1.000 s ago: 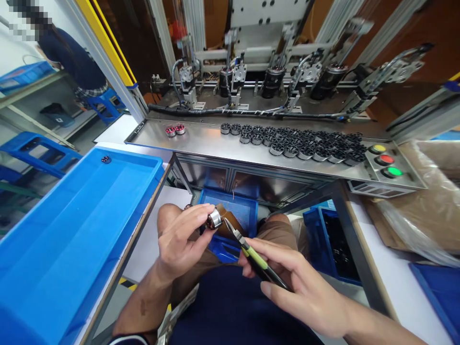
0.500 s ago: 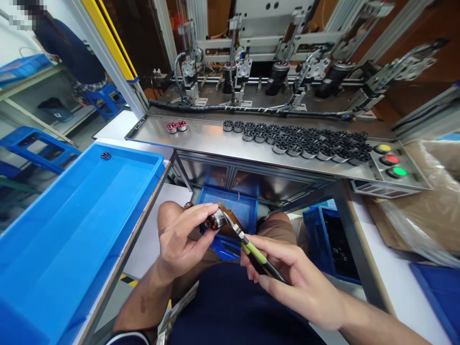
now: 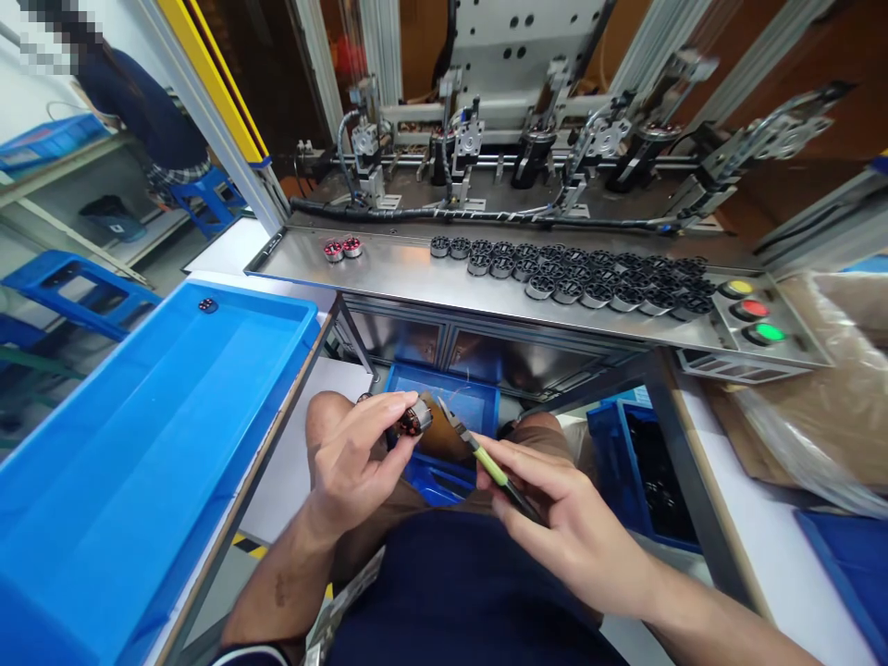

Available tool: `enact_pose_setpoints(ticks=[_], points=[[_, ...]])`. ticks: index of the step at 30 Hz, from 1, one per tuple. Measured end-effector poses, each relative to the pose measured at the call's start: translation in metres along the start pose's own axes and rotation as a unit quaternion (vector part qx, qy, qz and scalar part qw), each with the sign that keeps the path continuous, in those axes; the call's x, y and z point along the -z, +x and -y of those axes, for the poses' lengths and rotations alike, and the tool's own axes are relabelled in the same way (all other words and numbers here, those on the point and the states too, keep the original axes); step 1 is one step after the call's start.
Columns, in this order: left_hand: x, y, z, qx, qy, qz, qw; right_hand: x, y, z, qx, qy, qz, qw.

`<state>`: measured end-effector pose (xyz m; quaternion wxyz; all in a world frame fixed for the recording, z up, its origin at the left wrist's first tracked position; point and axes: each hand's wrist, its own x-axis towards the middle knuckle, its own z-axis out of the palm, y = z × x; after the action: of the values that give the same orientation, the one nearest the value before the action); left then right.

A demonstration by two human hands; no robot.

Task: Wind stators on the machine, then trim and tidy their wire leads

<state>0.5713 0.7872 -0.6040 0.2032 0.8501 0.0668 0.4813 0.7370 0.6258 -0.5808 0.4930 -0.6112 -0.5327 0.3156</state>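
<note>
In my left hand (image 3: 364, 453) is a small round motor part (image 3: 417, 419) with a silvery rim and copper-coloured windings, pinched between thumb and fingers. Another dark piece (image 3: 363, 399) shows behind those fingers, mostly hidden. My right hand (image 3: 555, 509) is wrapped round the green and black handles of a pair of cutting pliers (image 3: 491, 464). Their jaws point up and left, a short gap to the right of the motor part. Both hands are above my lap, with a brownish flat piece (image 3: 444, 433) below and behind the jaws.
Ahead, a metal ledge (image 3: 395, 268) bears rows of black round parts (image 3: 575, 268) and two red-topped ones (image 3: 343, 249). Push buttons (image 3: 753, 309) sit at its right end. A long blue tray (image 3: 139, 444) stands left; blue bins (image 3: 617, 462) are low right. A person (image 3: 139, 111) is far left.
The plier jaws have come away from the motor part, leaving a gap. My right hand has shifted slightly, and thin strands now show near the jaw tips.
</note>
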Motion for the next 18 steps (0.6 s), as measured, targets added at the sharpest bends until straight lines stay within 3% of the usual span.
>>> enact_pose_setpoints(ticks=[13, 16, 18], points=[[0.003, -0.004, 0.000, 0.007, 0.085, 0.003, 0.996, 0.004, -0.010, -0.022, -0.072, 0.027, -0.014, 0.997], [0.001, -0.007, 0.002, 0.052, 0.046, -0.012, 0.998, 0.004, -0.013, -0.026, -0.101, 0.049, -0.003, 0.994], [-0.003, -0.010, 0.004, 0.140, -0.065, -0.042, 0.987, 0.005, -0.010, -0.028, -0.109, 0.058, 0.011, 0.992]])
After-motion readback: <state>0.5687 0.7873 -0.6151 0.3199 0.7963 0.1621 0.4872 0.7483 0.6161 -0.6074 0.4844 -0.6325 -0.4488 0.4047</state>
